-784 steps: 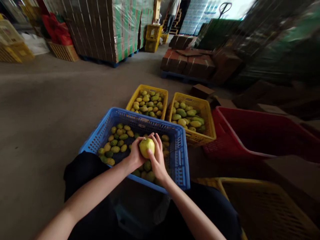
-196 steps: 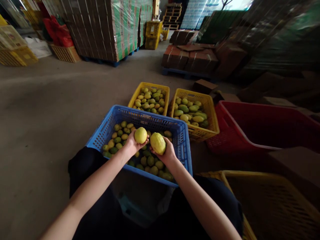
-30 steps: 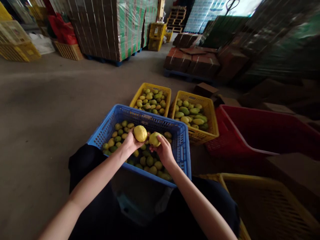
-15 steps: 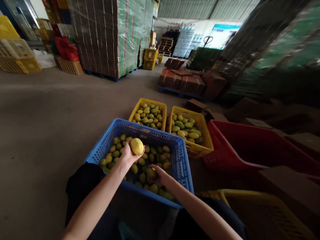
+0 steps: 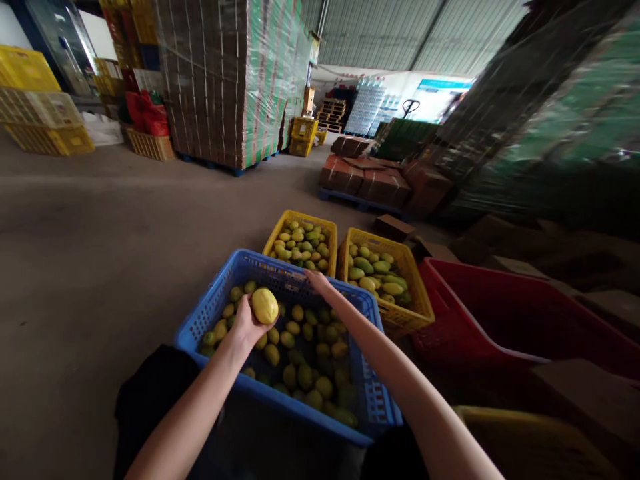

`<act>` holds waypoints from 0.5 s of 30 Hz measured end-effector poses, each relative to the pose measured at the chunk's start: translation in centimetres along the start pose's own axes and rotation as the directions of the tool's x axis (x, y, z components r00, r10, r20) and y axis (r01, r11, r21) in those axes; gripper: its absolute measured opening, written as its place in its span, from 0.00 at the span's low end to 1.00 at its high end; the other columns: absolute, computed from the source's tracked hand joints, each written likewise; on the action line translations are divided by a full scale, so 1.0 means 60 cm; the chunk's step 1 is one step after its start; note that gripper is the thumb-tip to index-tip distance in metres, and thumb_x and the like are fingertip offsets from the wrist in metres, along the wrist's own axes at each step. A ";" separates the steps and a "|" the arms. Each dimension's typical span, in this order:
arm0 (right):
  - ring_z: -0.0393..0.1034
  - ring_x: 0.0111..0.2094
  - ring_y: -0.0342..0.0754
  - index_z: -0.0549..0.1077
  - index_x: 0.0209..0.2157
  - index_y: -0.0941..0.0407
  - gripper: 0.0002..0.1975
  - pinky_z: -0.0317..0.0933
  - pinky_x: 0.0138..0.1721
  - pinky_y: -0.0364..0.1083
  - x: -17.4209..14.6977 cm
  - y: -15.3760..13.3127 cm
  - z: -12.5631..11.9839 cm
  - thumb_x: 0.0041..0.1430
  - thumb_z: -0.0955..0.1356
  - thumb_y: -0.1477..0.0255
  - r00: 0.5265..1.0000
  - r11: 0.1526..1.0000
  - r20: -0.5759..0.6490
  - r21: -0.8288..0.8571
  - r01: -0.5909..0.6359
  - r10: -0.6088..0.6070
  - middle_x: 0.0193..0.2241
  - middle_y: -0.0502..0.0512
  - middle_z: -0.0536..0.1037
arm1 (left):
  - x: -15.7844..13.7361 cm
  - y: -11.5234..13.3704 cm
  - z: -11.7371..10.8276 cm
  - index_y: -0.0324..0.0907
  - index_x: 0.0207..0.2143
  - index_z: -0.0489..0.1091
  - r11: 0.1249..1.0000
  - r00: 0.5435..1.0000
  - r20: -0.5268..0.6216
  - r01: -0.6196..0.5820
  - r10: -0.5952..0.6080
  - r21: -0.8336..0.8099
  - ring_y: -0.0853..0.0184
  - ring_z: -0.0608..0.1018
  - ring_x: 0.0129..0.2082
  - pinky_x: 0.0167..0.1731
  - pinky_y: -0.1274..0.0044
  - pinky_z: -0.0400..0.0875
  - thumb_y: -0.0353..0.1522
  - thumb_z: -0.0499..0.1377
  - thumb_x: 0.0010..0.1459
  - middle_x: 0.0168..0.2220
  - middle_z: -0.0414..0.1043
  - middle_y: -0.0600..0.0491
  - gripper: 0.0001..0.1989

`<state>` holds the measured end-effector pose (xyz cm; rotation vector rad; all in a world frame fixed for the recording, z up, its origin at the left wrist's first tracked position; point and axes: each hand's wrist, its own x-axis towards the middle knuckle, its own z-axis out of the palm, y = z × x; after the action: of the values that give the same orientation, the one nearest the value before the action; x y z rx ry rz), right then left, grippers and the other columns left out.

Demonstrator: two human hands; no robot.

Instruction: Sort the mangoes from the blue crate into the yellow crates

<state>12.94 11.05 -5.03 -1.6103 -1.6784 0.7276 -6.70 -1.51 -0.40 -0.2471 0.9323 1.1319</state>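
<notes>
Grey warehouse floor [image 5: 125, 227]: spreads wide around the work, with a tall film-wrapped carton stack [image 5: 203, 87] towards eleven o'clock and low brown strapped cartons [image 5: 367, 180] nearer one.
Left hand [image 5: 249, 325]: I see its fingers curled round a plump, oval, pale-yellow fruit [image 5: 265, 306], cupping it from the left and below.
Pale-yellow fruit: raised over the large blue plastic crate [image 5: 300, 411] with pierced walls, about ten o'clock from the crate's middle.
Cupped hold: I judge a broad, light grip best, palm under the weight; a hard pinch might bruise the skin, a slack one might drop it.
Right hand [image 5: 316, 281]: at the blue crate's far rim, between twelve and one; its fingers are too blurred for me to tell whether they grasp anything or touch the rim.
Far rim: I would want the knuckles lifted clear of that edge to avoid a scrape.
Left forearm [image 5: 195, 400]: enters from seven o'clock, rising to the wrist.
Right forearm [image 5: 395, 360]: enters from five o'clock, reaching farther, slanted over the crate's right side.
Small green-yellow oval fruits [image 5: 304, 377]: scattered inside the blue crate below both hands.
Left yellow plastic crate [image 5: 313, 219]: at twelve o'clock, fruit-filled.
Right yellow plastic crate [image 5: 405, 320]: at two, also holding fruit.
Deep red plastic bin [image 5: 480, 283]: towards three.
</notes>
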 end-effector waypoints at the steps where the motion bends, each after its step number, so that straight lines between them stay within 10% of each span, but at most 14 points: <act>1: 0.71 0.20 0.43 0.76 0.27 0.64 0.20 0.67 0.26 0.42 -0.020 0.006 0.003 0.61 0.62 0.63 0.997 0.998 0.073 -0.056 -0.015 0.019 0.21 0.55 0.76 | -0.003 0.001 0.001 0.44 0.35 0.66 1.000 1.000 0.021 0.000 0.000 0.000 0.63 0.78 0.28 0.27 0.72 0.74 0.38 0.48 0.61 0.29 0.73 0.52 0.11; 7: 0.74 0.27 0.47 0.77 0.23 0.58 0.06 0.69 0.35 0.45 -0.132 0.026 -0.029 0.49 0.70 0.72 0.871 0.931 0.465 -0.365 0.028 0.156 0.21 0.50 0.78 | -0.010 -0.014 0.010 0.44 0.36 0.67 0.999 0.993 0.115 0.029 -0.031 0.019 0.63 0.78 0.31 0.29 0.73 0.75 0.37 0.48 0.61 0.31 0.74 0.51 0.11; 15: 0.77 0.40 0.55 0.78 0.41 0.57 0.14 0.69 0.38 0.46 -0.243 0.040 -0.084 0.53 0.69 0.66 0.842 0.814 0.493 -0.568 0.122 0.218 0.37 0.61 0.81 | 0.058 -0.089 -0.008 0.41 0.40 0.67 0.984 0.992 0.060 0.105 -0.115 0.142 0.61 0.78 0.27 0.21 0.70 0.75 0.40 0.49 0.58 0.30 0.72 0.48 0.15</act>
<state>18.32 -3.63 -5.32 -1.9901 -2.4675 0.7892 -1.99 -1.85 -4.74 -0.1445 0.9219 0.9640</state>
